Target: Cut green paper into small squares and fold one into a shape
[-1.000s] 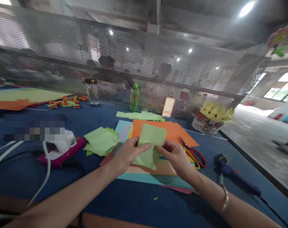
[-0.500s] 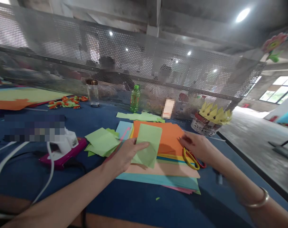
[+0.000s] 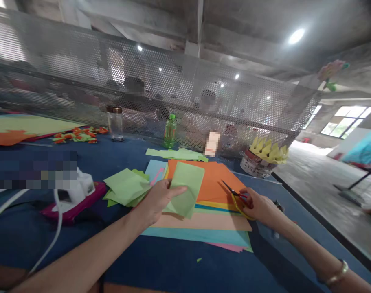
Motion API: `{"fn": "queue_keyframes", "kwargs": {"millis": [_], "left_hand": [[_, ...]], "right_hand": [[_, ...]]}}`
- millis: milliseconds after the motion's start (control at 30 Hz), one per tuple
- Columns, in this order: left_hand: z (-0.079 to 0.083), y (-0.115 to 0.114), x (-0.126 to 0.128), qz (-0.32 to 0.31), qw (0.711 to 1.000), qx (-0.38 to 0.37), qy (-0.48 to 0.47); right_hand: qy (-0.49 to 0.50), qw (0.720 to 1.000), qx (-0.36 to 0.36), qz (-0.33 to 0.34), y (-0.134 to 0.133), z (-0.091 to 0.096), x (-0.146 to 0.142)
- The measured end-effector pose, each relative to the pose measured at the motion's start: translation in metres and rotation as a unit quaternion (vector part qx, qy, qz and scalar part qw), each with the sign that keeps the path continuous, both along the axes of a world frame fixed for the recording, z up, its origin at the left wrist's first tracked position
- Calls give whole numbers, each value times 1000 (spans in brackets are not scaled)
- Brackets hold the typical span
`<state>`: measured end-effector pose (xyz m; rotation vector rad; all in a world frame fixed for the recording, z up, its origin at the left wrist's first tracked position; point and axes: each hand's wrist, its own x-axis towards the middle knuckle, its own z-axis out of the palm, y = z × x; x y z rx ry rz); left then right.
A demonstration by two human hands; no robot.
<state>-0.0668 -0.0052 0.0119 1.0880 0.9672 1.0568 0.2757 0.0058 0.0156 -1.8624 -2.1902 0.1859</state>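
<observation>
My left hand (image 3: 156, 200) pinches a light green sheet of paper (image 3: 185, 188) and holds it up over a stack of coloured paper (image 3: 203, 221) on the blue table. Out to the right, my right hand (image 3: 260, 205) is closed on the handles of red and yellow scissors (image 3: 234, 193), whose blades point up and left over the orange top sheet (image 3: 217, 181). A bracelet shows on my right wrist.
A loose pile of green squares (image 3: 127, 187) lies left of the stack. A white device on a magenta base (image 3: 77, 191) with white cables sits at left. A jar (image 3: 115, 124), green bottle (image 3: 170, 130), paper-filled basket (image 3: 263, 156) and a perforated metal screen stand behind.
My right hand let go of the green sheet, moved right and took hold of the scissors. My left hand kept the sheet raised; the view shifted slightly.
</observation>
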Motion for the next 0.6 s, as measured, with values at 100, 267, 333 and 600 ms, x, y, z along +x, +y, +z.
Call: {"fn": "queue_keyframes", "kwargs": {"millis": [100,267,333,600], "left_hand": [[5,1,-4,6,1000,11,12],[12,4,-15,-9,1000,10,-6],[16,4,-19,-19,1000,4,-23],[24,8,-27,-3,999,-11,-42]], "right_hand": [[92,994,-26,55,0,9,-10],[280,932,-138,182,-6,27,-52],[253,937,-125,205,-8,31,-70],[237,921,-186,248,-17,36,-93]]}}
